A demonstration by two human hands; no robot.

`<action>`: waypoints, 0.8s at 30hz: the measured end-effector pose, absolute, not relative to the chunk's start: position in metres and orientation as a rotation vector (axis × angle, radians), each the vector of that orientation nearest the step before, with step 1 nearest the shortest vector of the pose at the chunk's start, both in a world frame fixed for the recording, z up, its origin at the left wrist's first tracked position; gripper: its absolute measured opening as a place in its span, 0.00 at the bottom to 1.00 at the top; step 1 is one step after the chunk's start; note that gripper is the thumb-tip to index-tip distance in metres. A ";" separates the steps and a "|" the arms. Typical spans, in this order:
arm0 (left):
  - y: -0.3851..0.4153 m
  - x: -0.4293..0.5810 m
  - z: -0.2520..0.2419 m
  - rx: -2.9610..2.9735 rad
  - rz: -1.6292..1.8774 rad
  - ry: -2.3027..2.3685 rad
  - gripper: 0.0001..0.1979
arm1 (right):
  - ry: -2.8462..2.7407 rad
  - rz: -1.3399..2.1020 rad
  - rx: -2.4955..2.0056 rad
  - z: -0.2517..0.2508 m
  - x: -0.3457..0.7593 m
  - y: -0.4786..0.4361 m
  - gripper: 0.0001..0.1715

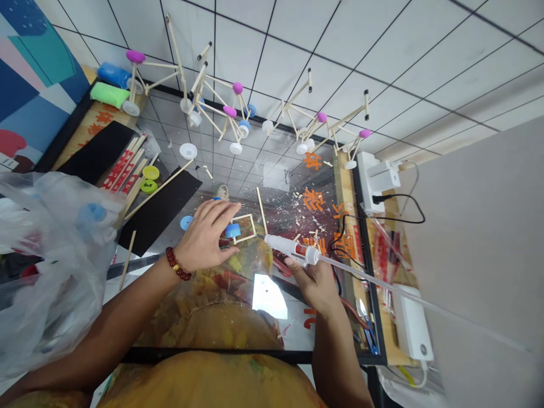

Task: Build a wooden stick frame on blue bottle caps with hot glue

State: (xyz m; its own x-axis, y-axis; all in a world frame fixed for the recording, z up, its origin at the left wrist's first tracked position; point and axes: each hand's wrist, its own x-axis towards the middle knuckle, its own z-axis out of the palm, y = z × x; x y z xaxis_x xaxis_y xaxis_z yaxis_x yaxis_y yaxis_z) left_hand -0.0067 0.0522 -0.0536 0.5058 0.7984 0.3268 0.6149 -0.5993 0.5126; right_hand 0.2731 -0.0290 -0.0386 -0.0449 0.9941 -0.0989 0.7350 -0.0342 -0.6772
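Note:
My left hand point(207, 235), with a dark red bead bracelet at the wrist, curls around the near-left end of a small rectangular wooden stick frame point(254, 225). A blue bottle cap point(233, 230) shows at the frame between thumb and fingers; how the fingertips touch it is partly hidden. My right hand point(317, 280) grips a white hot glue gun point(289, 248), its nozzle at the frame's right end. A long clear glue stick point(382, 280) sticks out of the gun's back. A loose wooden stick point(261, 209) lies just beyond the nozzle.
Several stick models point(238, 113) with cap wheels stand along the back. At left are a plastic bag point(55, 255), black card point(165, 209) and a blue cap point(186, 222). Wood scraps point(314, 195) litter the glass tabletop. A power strip point(369, 181), black cable point(399, 221) and scissors point(369, 328) are at right.

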 end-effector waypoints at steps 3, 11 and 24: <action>0.052 -0.006 -0.054 2.425 0.778 1.184 0.44 | -1.797 0.864 -1.810 -0.037 0.271 -0.028 0.21; 0.052 -0.007 -0.054 2.436 0.757 1.187 0.44 | -1.820 0.884 -1.787 -0.038 0.268 -0.025 0.20; 0.052 -0.007 -0.054 2.436 0.751 1.182 0.44 | -1.800 0.826 -1.782 -0.038 0.267 -0.024 0.21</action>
State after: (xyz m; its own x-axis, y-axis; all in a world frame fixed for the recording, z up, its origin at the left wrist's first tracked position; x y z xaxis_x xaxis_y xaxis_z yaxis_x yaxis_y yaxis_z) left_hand -0.0066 0.0524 -0.0541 0.5167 0.7967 0.3136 0.6227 -0.6011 0.5010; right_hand 0.2666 -0.0244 -0.0384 -0.0435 0.9957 -0.0816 0.7110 -0.0265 -0.7027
